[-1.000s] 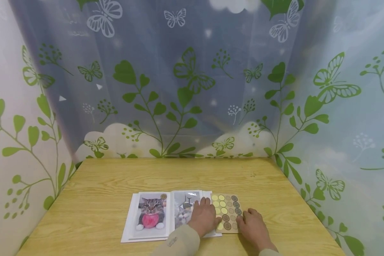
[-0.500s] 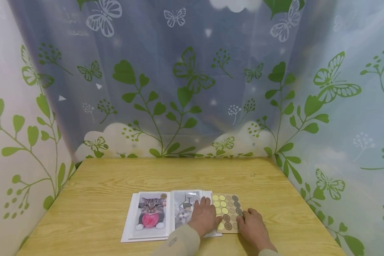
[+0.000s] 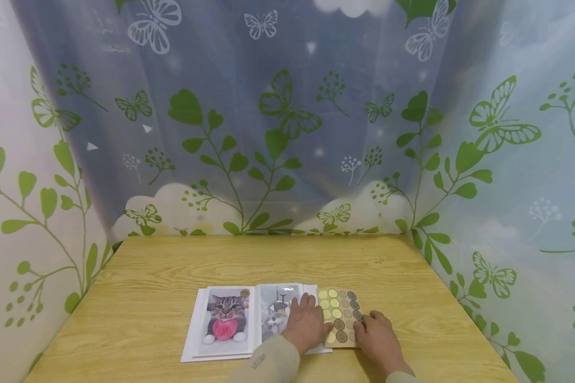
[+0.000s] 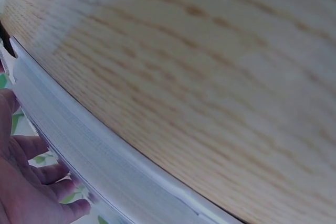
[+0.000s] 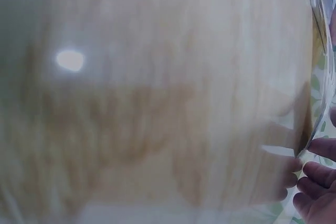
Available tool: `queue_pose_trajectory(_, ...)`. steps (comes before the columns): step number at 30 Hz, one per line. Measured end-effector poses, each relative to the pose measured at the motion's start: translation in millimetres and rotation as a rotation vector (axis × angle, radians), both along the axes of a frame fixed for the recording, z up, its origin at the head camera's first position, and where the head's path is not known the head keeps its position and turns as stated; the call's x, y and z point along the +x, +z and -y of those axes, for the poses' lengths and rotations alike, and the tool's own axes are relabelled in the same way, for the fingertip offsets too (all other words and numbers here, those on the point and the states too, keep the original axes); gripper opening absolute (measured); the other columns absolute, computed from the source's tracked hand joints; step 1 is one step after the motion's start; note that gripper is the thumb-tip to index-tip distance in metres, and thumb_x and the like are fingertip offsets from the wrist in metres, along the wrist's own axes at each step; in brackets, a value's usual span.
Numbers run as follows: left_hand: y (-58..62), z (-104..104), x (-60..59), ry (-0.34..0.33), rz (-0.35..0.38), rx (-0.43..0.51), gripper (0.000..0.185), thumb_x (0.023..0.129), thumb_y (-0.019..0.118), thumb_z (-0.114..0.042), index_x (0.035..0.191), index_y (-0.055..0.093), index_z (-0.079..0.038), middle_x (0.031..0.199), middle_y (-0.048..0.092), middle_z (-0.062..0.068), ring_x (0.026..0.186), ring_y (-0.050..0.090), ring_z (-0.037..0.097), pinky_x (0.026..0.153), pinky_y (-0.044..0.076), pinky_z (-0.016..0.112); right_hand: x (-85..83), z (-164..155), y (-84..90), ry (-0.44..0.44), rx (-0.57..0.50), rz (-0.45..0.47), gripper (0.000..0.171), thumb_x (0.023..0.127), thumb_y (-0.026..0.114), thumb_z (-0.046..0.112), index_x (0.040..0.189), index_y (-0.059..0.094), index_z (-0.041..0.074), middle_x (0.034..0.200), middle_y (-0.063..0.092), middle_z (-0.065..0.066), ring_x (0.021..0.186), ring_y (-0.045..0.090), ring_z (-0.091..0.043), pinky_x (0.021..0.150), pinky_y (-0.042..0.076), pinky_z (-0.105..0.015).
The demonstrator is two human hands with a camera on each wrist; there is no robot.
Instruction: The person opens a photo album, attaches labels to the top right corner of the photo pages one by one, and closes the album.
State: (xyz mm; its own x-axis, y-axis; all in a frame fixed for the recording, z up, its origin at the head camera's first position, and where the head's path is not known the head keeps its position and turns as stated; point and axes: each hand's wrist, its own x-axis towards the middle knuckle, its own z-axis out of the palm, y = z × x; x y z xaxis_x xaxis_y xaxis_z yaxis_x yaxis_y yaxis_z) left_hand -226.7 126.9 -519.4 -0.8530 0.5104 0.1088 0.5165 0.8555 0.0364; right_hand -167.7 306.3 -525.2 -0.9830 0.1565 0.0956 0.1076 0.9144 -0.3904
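Note:
An open photo album lies on the table. Its left page shows a cat picture holding a pink heart, a round brown sticker at its top right corner. On the right page is a grey cat photo, partly covered by my left hand, which rests there with fingers extended. That hand's thumb reaches over a sheet of round stickers, yellow and brown, beside the album's right edge. My right hand pinches the sheet's lower right edge; its fingertips meet a thin edge in the right wrist view.
The wooden table extends behind and to both sides of the album. Curtains printed with leaves and butterflies close in the back and sides. The album's thick white edge fills the lower left of the left wrist view.

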Motion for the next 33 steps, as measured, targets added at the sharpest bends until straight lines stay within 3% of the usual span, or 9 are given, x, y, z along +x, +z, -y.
queue_pose_trajectory(11, 3.9, -3.2, 1.1, -0.012, 0.081, 0.04, 0.053, 0.101, 0.045, -0.051, 0.12, 0.07, -0.008, 0.136, 0.055, 0.014, 0.136, 0.042, 0.03, 0.114, 0.03, 0.052, -1.7, 1.0, 1.1, -0.007, -0.04, 0.012, 0.041, 0.102, 0.048, 0.022, 0.12, 0.062, -0.012, 0.131, 0.049, -0.039, 0.123, 0.045, -0.056, 0.104, 0.037, -0.064)
queue_pose_trajectory(18, 5.0, -4.1, 4.5, -0.06, 0.107, 0.119, 0.052, 0.105, 0.035, -0.046, 0.122, 0.068, -0.01, 0.134, 0.057, 0.014, 0.136, 0.042, 0.033, 0.112, 0.029, 0.057, -2.1, 3.6, 5.2, -0.015, -0.076, -0.005, 0.038, 0.102, 0.047, 0.02, 0.118, 0.065, -0.01, 0.129, 0.051, -0.038, 0.123, 0.046, -0.055, 0.104, 0.036, -0.064)
queue_pose_trajectory(23, 7.3, -3.0, 6.4, -0.077, 0.173, 0.18, 0.056, 0.106, 0.026, -0.05, 0.134, 0.061, -0.016, 0.142, 0.052, 0.015, 0.14, 0.036, 0.036, 0.113, 0.023, 0.062, -1.6, 5.6, 5.9, -0.001, -0.094, -0.043, 0.036, 0.103, 0.046, 0.019, 0.114, 0.068, -0.009, 0.127, 0.053, -0.037, 0.121, 0.048, -0.055, 0.103, 0.038, -0.063)
queue_pose_trajectory(29, 8.9, -3.0, 6.9, -0.077, 0.21, 0.242, 0.064, 0.105, 0.023, -0.054, 0.142, 0.054, -0.012, 0.144, 0.052, 0.012, 0.141, 0.035, 0.034, 0.115, 0.019, 0.062, -0.8, 7.5, 6.7, -0.008, -0.133, -0.033, 0.039, 0.104, 0.044, 0.021, 0.117, 0.066, -0.009, 0.131, 0.051, -0.037, 0.123, 0.045, -0.055, 0.105, 0.036, -0.063)
queue_pose_trajectory(33, 8.4, -4.2, 5.2, -0.099, 0.229, 0.312, 0.062, 0.104, 0.03, -0.052, 0.141, 0.054, -0.009, 0.142, 0.056, 0.006, 0.139, 0.039, 0.033, 0.115, 0.019, 0.062, -1.6, 7.7, 6.2, -0.022, -0.144, -0.007, 0.042, 0.105, 0.043, 0.023, 0.12, 0.064, -0.009, 0.133, 0.049, -0.037, 0.125, 0.044, -0.055, 0.105, 0.035, -0.064)
